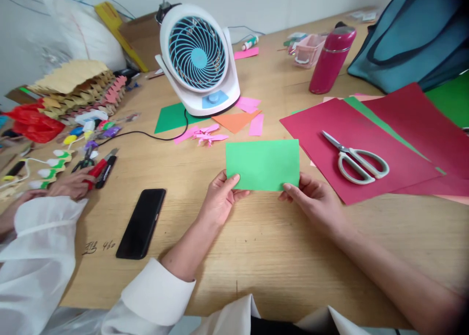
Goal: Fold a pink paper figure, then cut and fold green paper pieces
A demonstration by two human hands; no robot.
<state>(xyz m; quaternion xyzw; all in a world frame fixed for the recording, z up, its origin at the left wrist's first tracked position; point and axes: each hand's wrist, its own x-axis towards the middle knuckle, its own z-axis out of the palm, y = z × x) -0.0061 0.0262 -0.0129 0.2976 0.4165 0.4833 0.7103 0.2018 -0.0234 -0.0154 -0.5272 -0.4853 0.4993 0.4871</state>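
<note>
left fingers and right fingers pinch the green paper near its lower corners, past the near edge of the desk, so imo grip evenly.

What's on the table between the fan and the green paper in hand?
Head view: between the fan and the held green paper lie an orange paper piece, pink cutouts and a pink strip.

A broad, light-brown, wood-grained table spreads beneath the left hand and right hand, dark handwriting marking it to the left. Well beyond both hands stands a plain, pale grey-white wall. The light is soft and even.
</note>
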